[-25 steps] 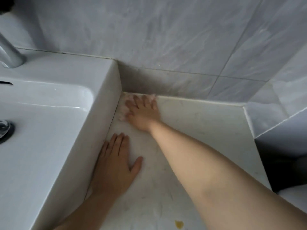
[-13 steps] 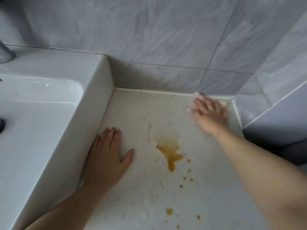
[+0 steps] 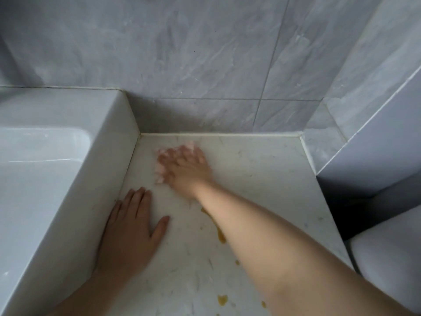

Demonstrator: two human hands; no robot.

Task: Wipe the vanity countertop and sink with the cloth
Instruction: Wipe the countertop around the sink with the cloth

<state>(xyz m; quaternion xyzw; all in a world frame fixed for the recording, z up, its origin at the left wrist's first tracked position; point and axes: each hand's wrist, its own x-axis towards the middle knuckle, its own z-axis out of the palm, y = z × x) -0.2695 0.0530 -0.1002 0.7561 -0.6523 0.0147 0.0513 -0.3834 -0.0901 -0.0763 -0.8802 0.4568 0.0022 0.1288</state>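
The pale stone countertop (image 3: 262, 179) runs from the white raised sink (image 3: 57, 160) on the left to the tiled wall corner on the right. My right hand (image 3: 185, 168), blurred, presses a small pinkish-white cloth (image 3: 160, 173) flat on the counter near the back, a little right of the sink's side wall. Only the cloth's edges show around my fingers. My left hand (image 3: 131, 229) rests flat on the counter beside the sink wall. A brown-yellow stain (image 3: 219, 233) and smaller drops (image 3: 222, 299) mark the counter under and in front of my right forearm.
Grey marble wall tiles (image 3: 193, 53) close the back and right sides. A jutting tiled ledge (image 3: 373, 142) bounds the counter's right end. A white toilet tank (image 3: 387, 258) sits lower right, past the counter edge.
My right hand swept the cloth from the back left to the back right corner, then back left toward the sink. My left hand stayed flat. The view shifted right.
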